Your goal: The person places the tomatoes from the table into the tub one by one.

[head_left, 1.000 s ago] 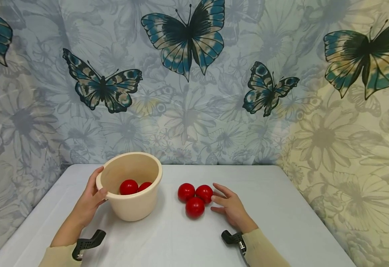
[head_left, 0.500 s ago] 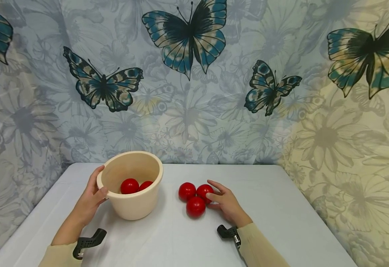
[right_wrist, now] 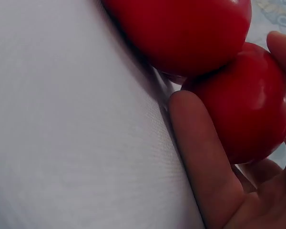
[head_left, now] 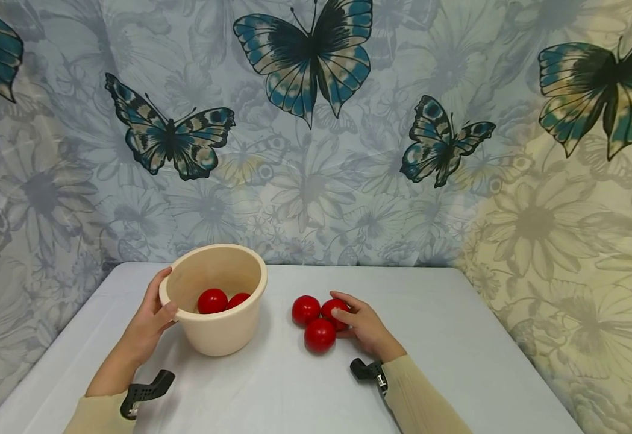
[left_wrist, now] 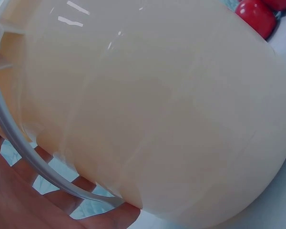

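The right hand's [head_left: 367,328] fingers [right_wrist: 195,138] are parted only as wide as the held ball [head_left: 332,306] and curl round it, one low by the desk [head_left: 272,398] and others on its far side. The ball sits on the desk, with a second ball [head_left: 306,310] at its nine o'clock and a third ball [head_left: 320,336] at its seven, all red and bunched together. At nine o'clock from this bunch stands a cream pot [head_left: 218,337] with two red balls [head_left: 212,301] inside; the left hand [head_left: 144,331] grips its rim around eight to nine o'clock, fingers bent and spread. The desk is smooth and pale. Beyond its twelve o'clock edge rises a backdrop [head_left: 310,193] of grey flowers and blue butterflies [head_left: 311,51], yellower toward two o'clock. Beige sleeves [head_left: 424,398] carry black wrist cameras [head_left: 147,392].
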### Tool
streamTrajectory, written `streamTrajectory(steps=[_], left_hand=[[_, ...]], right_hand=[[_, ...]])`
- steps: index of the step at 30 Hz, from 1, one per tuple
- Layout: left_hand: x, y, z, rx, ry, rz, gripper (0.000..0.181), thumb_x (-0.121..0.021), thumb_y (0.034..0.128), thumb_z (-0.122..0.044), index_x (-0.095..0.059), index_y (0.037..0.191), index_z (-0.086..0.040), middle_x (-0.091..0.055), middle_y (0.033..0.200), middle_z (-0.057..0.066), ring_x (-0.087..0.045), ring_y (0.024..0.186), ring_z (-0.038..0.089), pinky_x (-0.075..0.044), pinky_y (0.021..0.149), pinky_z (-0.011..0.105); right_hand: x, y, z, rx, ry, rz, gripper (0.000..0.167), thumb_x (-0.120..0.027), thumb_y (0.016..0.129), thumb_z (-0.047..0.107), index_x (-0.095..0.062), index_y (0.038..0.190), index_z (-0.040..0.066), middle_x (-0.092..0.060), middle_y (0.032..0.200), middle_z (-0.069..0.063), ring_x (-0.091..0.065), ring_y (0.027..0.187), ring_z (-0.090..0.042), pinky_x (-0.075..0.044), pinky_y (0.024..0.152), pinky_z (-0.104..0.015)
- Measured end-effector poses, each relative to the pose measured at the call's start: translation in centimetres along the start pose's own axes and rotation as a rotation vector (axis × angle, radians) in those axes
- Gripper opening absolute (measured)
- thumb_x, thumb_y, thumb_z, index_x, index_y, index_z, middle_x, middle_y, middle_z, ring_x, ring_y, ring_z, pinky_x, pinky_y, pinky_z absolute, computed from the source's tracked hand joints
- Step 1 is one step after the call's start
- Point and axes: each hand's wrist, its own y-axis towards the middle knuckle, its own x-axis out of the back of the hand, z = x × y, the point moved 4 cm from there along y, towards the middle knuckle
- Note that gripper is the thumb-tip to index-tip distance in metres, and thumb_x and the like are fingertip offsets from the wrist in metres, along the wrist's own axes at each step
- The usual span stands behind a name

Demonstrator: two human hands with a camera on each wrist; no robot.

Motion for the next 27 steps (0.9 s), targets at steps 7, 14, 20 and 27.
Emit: streamTrajectory(steps=[7, 14, 20, 27], left_hand=[[0.0, 0.0, 0.1, -0.012, -0.012, 0.001, 0.068, -0.048, 0.1047, -0.016, -0.006, 0.159, -0.017, -0.007, 0.158, 0.024, -0.037, 0.129, 0.03, -0.047, 0.089, 0.021], [0.0, -0.1, 0.1, -0.016, -0.019, 0.0, 0.068, -0.048, 0.1047, -0.016, -0.007, 0.159, -0.017, -0.008, 0.157, 0.023, -0.038, 0.129, 0.028, -0.047, 0.089, 0.021], [0.0, -0.1, -0.1, -0.011, -0.002, -0.001, 0.069, -0.047, 0.1043, -0.015, -0.006, 0.159, -0.018, -0.008, 0.158, 0.023, -0.038, 0.129, 0.028, -0.047, 0.089, 0.021], [-0.1, -0.1, -0.1, -0.001, 0.017, -0.007, 0.069, -0.048, 0.1039, -0.016, -0.005, 0.159, -0.018, -0.008, 0.158, 0.023, -0.035, 0.13, 0.034, -0.046, 0.088, 0.021]], right_hand=[[0.3, -0.2, -0.2, 0.011, 0.045, -0.029, 0.058, -0.07, 0.094, 0.015, -0.047, 0.146, 0.003, -0.05, 0.136, -0.021, -0.057, 0.111, -0.034, -0.056, 0.073, -0.052], [0.5, -0.7, 0.1, 0.02, 0.096, -0.018, 0.059, -0.067, 0.097, 0.016, -0.043, 0.148, 0.0, -0.049, 0.136, -0.022, -0.057, 0.112, -0.035, -0.055, 0.074, -0.054], [1.2, -0.6, -0.3, -0.007, 0.277, -0.007, 0.06, -0.061, 0.1, 0.017, -0.035, 0.151, -0.001, -0.045, 0.138, -0.021, -0.055, 0.115, -0.036, -0.055, 0.077, -0.051], [1.8, -0.6, -0.6, -0.034, 0.427, -0.035, 0.053, -0.055, 0.103, 0.017, -0.035, 0.15, 0.001, -0.045, 0.138, -0.018, -0.057, 0.113, -0.037, -0.057, 0.075, -0.045]])
